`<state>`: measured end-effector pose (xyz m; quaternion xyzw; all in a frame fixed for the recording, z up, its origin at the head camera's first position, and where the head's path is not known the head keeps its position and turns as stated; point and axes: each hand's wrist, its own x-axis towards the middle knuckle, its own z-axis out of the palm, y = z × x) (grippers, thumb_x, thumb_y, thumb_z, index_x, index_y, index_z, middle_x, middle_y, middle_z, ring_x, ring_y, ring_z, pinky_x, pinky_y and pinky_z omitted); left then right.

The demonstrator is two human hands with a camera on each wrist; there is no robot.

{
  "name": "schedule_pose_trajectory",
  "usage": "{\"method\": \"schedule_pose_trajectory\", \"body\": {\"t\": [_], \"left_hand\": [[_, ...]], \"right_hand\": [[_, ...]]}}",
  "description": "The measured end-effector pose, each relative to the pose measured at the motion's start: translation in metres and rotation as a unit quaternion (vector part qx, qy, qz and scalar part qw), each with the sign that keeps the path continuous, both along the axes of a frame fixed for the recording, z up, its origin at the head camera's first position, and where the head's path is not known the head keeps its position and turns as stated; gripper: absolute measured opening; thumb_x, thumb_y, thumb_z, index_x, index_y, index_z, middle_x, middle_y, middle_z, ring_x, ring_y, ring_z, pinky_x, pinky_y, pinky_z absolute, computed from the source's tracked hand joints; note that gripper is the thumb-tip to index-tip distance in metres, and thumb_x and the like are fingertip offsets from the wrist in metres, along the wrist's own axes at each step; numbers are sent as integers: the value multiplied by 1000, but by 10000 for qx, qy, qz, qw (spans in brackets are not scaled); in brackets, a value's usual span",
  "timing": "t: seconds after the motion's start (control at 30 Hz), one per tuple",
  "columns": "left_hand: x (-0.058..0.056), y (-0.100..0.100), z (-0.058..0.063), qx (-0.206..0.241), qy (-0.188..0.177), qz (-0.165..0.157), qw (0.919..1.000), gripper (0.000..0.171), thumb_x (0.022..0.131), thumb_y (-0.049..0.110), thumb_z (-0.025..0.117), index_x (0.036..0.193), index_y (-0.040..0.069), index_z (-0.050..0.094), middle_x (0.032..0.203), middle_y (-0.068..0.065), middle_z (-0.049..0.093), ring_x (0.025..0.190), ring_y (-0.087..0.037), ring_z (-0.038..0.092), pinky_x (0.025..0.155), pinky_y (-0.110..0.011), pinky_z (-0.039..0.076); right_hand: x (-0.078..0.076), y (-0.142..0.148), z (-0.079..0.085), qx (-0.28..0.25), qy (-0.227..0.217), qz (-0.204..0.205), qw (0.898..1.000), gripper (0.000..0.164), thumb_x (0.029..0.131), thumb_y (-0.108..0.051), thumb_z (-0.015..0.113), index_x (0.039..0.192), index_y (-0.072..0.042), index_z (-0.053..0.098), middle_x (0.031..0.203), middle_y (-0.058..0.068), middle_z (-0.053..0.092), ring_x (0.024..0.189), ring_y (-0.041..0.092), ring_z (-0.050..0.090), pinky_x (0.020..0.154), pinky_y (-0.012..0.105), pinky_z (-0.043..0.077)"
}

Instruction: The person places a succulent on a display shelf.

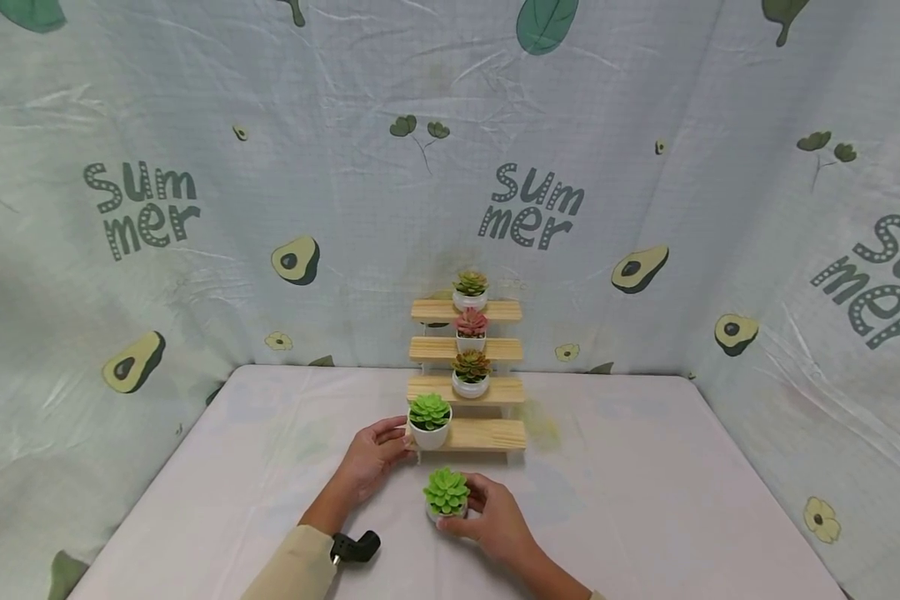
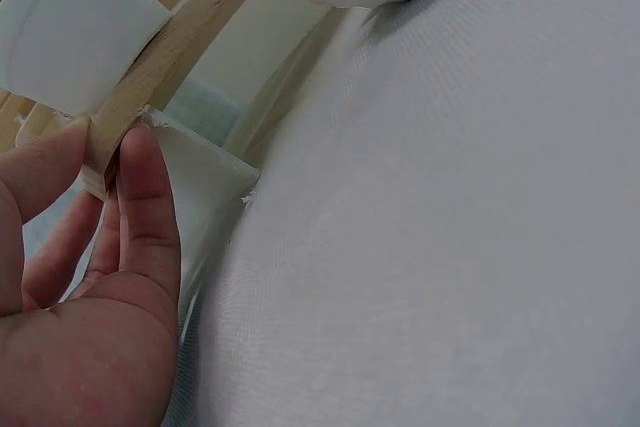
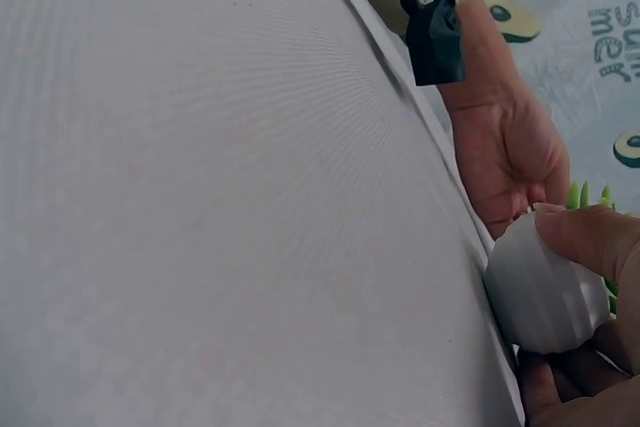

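Observation:
My left hand (image 1: pixel 375 458) pinches the left end of the lowest board of a wooden tiered plant stand (image 1: pixel 487 435), thumb on one face and fingertips on the other. On that board's left end, just above the thumb in the left wrist view, sits a bright green succulent in a smooth white pot (image 2: pixel 75 32). My right hand (image 1: pixel 495 521) grips a second green succulent in a ribbed white pot (image 3: pixel 545 292) on the table in front of the stand. Thumb and fingers lie on opposite sides of this pot; its underside is hidden.
Above, the stand holds a brown-green succulent (image 1: pixel 471 373), a pink succulent (image 1: pixel 472 323) and, on top, a yellowish-green succulent (image 1: pixel 470 287), one per board. A white cloth covers the table (image 1: pixel 630 483). Behind hangs a printed curtain (image 1: pixel 390 192). My left wrist wears a black camera (image 1: pixel 356 547).

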<state>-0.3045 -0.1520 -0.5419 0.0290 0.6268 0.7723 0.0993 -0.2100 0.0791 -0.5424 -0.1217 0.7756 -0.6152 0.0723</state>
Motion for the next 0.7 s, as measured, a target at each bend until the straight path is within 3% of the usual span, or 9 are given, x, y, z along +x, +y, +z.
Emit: {"method": "schedule_pose_trajectory", "body": {"t": [0.33,0.7], "left_hand": [[1,2,2,39,-86,38,9999,50,98,-4,63,145,-8,47,110,-7,65,95,-14,67,83,-27,61],[1,-1,2,115,-96,-12,9999,51,99,-4,61,146,-10,45,108,-4,65,94,-12,67,82,-26,61]], "right_hand": [[2,6,0,-617,-112,-38,9980,70,79,-8,88,139,9,55,135,25,64,121,28,67,92,21,58],[5,16,6,-524,-204,-81,9984,72,80,-13,89,140,8,55,136,25,63,122,28,66,92,24,59]]}}
